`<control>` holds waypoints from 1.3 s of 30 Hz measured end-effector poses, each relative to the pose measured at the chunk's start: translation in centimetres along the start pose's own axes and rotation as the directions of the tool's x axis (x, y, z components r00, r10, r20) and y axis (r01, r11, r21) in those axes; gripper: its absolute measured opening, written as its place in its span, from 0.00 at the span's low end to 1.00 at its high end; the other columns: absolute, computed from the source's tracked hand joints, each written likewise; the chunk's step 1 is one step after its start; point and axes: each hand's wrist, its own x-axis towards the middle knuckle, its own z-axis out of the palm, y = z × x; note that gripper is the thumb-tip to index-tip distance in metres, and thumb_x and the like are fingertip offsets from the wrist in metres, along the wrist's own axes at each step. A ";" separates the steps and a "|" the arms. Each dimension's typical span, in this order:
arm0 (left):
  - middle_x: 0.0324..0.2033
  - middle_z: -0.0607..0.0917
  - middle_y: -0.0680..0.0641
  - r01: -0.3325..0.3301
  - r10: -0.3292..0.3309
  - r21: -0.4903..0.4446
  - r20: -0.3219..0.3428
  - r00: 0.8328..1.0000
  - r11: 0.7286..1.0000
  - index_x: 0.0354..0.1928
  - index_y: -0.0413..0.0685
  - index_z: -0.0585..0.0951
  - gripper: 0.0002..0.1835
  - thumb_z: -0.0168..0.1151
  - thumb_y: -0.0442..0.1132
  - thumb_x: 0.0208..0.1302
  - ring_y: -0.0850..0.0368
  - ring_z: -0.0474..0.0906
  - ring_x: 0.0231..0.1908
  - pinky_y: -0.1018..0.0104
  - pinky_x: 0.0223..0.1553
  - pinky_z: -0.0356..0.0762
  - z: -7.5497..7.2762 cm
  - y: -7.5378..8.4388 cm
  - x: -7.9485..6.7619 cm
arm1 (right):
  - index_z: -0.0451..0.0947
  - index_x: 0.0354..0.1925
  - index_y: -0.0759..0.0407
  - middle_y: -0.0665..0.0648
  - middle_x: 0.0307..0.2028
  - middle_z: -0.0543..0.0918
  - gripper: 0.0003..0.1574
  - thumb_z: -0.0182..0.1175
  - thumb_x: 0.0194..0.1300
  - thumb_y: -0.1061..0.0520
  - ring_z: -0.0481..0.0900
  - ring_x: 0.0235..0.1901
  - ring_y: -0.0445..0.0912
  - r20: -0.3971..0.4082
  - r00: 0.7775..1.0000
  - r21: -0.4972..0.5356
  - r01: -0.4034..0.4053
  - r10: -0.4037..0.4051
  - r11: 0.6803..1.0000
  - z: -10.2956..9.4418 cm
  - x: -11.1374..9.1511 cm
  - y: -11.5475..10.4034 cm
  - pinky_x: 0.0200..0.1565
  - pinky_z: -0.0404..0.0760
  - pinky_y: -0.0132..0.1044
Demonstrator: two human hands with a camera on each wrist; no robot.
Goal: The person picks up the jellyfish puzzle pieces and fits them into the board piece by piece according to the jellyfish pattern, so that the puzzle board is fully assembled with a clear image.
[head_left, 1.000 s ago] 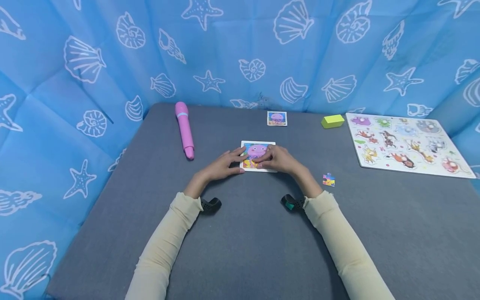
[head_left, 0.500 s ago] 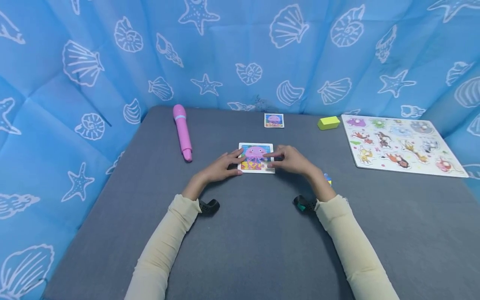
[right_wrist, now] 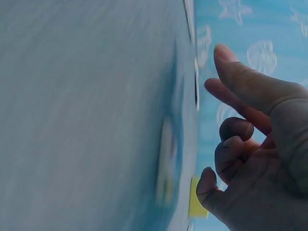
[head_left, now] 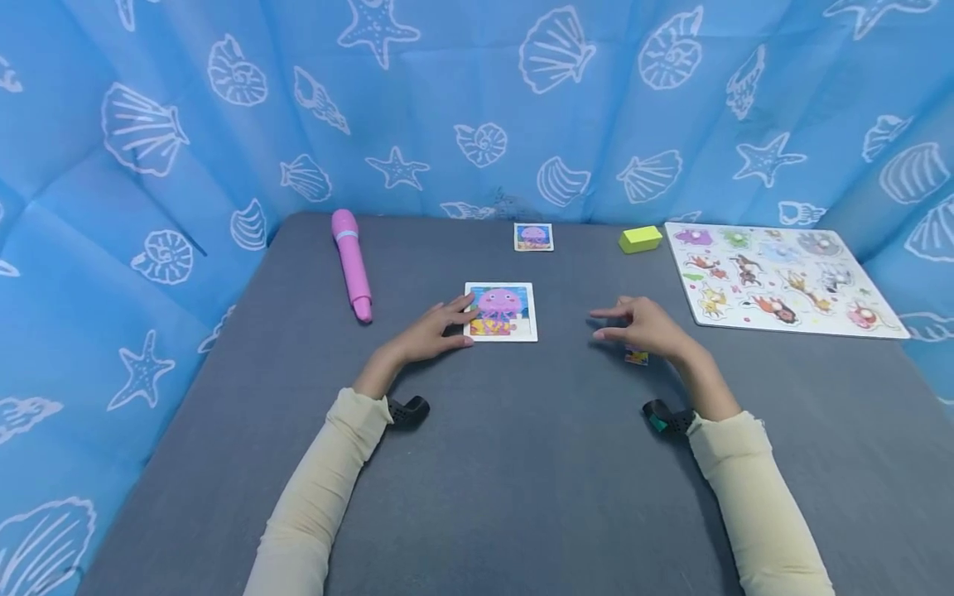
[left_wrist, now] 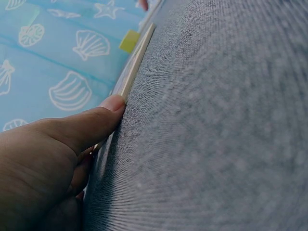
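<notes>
A square jigsaw puzzle [head_left: 495, 303] of a pink jellyfish lies in its white frame at the middle of the table, with a pale gap at its lower right. My left hand [head_left: 432, 329] rests its extended fingers on the puzzle's left side. In the left wrist view the thumb [left_wrist: 98, 122] touches the edge of the frame [left_wrist: 137, 62]. Away to the right, my right hand [head_left: 647, 325] is above the table, thumb and index finger apart with nothing between them. Partly hidden beneath it lies a loose jigsaw piece [head_left: 637, 358], blurred in the right wrist view.
A small jellyfish picture card [head_left: 533, 237] lies behind the puzzle, and a yellow-green block [head_left: 640, 240] is to its right. An animal peg puzzle board [head_left: 808, 319] fills the back right. At the back left is a pink microphone-shaped toy [head_left: 354, 265].
My right hand has let go at the puzzle's lower right and moved right, over the loose piece. My left hand has stayed on the frame's left side.
</notes>
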 end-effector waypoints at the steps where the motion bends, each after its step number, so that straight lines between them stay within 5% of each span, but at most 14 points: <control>1: 0.71 0.50 0.44 0.001 -0.001 -0.003 0.000 1.000 1.000 0.67 0.45 0.61 0.31 0.57 0.44 0.64 0.50 0.43 0.71 0.49 0.70 0.36 0.0 0.0 0.0 | 0.79 0.51 0.62 0.55 0.23 0.67 0.25 0.66 0.55 0.53 0.59 0.21 0.42 -0.005 1.000 0.000 -0.005 0.005 1.000 -0.3 -0.5 0.4 0.24 0.64 0.32; 11: 0.71 0.51 0.42 -0.013 0.013 0.001 -0.006 1.000 1.000 0.67 0.43 0.61 0.31 0.57 0.43 0.63 0.48 0.44 0.71 0.47 0.70 0.37 0.0 -0.1 -0.1 | 0.78 0.52 0.60 0.56 0.29 0.73 0.29 0.68 0.52 0.49 0.57 0.26 0.41 0.017 0.994 -0.059 -0.105 0.106 0.993 -2.1 -4.6 3.2 0.27 0.60 0.31; 19: 0.71 0.51 0.42 -0.013 0.013 0.006 -0.010 1.000 1.000 0.66 0.43 0.62 0.31 0.57 0.43 0.63 0.47 0.44 0.71 0.45 0.69 0.37 -0.1 -0.1 -0.2 | 0.77 0.53 0.56 0.57 0.31 0.75 0.33 0.70 0.49 0.47 0.60 0.26 0.41 0.020 0.996 -0.091 -0.087 0.089 0.992 -1.9 -4.3 3.8 0.28 0.63 0.30; 29: 0.71 0.51 0.42 -0.012 0.012 -0.012 0.000 1.000 1.000 0.67 0.44 0.61 0.32 0.57 0.43 0.64 0.48 0.44 0.71 0.46 0.69 0.37 -0.2 0.3 -0.1 | 0.80 0.49 0.60 0.53 0.23 0.67 0.25 0.69 0.52 0.53 0.54 0.22 0.39 -0.123 0.990 -0.062 -0.072 0.064 0.995 -1.5 -4.0 4.7 0.24 0.56 0.32; 39: 0.71 0.50 0.43 -0.008 0.008 -0.012 0.008 1.000 1.000 0.67 0.45 0.61 0.32 0.56 0.45 0.64 0.49 0.43 0.71 0.47 0.70 0.36 -0.1 0.1 -0.1 | 0.84 0.40 0.64 0.52 0.22 0.72 0.15 0.68 0.52 0.61 0.57 0.21 0.35 -0.166 0.978 -0.041 0.120 -0.125 0.992 -1.1 -3.8 5.0 0.22 0.60 0.31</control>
